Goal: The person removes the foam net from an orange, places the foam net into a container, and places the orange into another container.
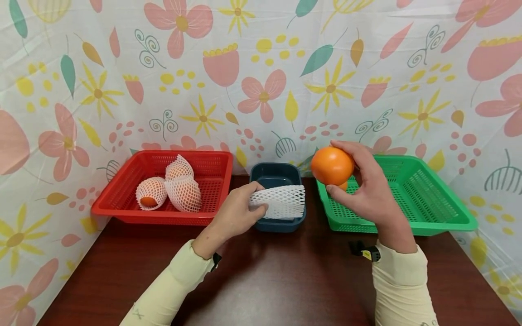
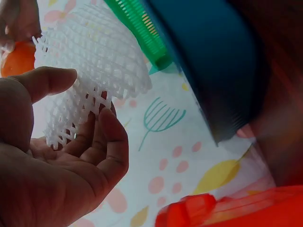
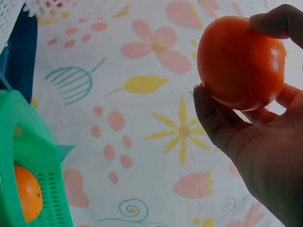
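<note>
Backdrop: patterned sheet (image 1: 261, 54), beyond both hands, printed with flowers and leaves. Dark table (image 1: 285, 290) below them.

Green basket (image 1: 448, 222): behind and to the right of the right hand, which overlaps its near-left part. Red basket (image 1: 163, 217): left of the left hand, with three netted fruits (image 1: 183, 194) in it; orange skin is exposed at the end of one. Blue tub (image 1: 281, 226): between the hands, behind the left fingertips; contents mostly hidden.

Left hand (image 1: 238, 210): thumb and fingers pinch one end of a white foam net (image 1: 281, 202), whose other end points toward the right hand, in front of the tub. Right hand (image 1: 364, 188): fingers and thumb grip a bare orange fruit (image 1: 332, 165), held up at the green basket's left side, apart from the net. Second fruit (image 3: 28, 194): bare, in the green basket, below the right hand.

Step, as judged: bringing fruit and net together for sleeving. Next move probably calls for spreading the net's mouth with the left fingers and feeding the fruit in; the mesh could snag or fold.

Writing: yellow label (image 1: 370, 254) on the black strap at the right wrist, marks too small to read. No brand legible elsewhere.
</note>
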A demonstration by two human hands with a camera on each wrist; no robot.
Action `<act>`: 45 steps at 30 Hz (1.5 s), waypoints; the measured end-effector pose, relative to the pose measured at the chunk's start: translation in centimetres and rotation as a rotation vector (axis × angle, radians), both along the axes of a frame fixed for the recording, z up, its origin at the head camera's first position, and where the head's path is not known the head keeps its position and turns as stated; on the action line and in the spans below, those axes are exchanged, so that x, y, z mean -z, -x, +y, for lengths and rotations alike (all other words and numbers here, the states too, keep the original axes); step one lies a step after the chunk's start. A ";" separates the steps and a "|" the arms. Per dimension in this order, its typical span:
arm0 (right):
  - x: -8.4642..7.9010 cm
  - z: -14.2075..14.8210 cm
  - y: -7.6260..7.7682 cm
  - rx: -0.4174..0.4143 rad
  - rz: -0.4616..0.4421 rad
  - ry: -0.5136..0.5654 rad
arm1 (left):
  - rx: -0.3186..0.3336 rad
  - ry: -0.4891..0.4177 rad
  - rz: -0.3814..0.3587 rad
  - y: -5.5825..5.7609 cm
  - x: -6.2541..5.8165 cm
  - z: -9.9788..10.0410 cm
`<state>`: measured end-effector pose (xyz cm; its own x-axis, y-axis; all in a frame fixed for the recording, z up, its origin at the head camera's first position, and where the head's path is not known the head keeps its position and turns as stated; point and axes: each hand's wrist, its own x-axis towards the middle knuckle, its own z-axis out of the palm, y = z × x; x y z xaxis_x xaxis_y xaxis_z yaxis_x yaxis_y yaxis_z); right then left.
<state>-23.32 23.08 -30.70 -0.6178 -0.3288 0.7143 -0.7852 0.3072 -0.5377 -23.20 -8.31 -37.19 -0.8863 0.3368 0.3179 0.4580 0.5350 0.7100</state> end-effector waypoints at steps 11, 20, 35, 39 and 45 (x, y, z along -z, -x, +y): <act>0.1 1.3 0.2 0.137 0.021 -0.020 | 0.005 0.076 -0.014 0.6 1.3 0.5; 0.6 3.0 0.8 0.223 -0.008 -0.019 | -0.029 0.115 -0.045 0.8 1.7 0.5; 1.8 4.6 1.8 0.432 -0.095 -0.063 | -0.093 0.154 -0.056 1.0 2.6 0.4; 1.7 5.0 2.0 0.469 -0.114 -0.072 | -0.092 0.162 -0.067 1.0 2.6 0.5; 1.5 5.6 2.4 0.494 -0.070 -0.047 | -0.090 0.165 -0.049 1.1 2.7 0.7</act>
<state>-25.68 28.70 -32.20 -0.7537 -0.0156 0.6570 -0.5022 0.6586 -0.5604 -24.34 -7.64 -39.85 -0.9284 0.2994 0.2202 0.3697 0.6831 0.6299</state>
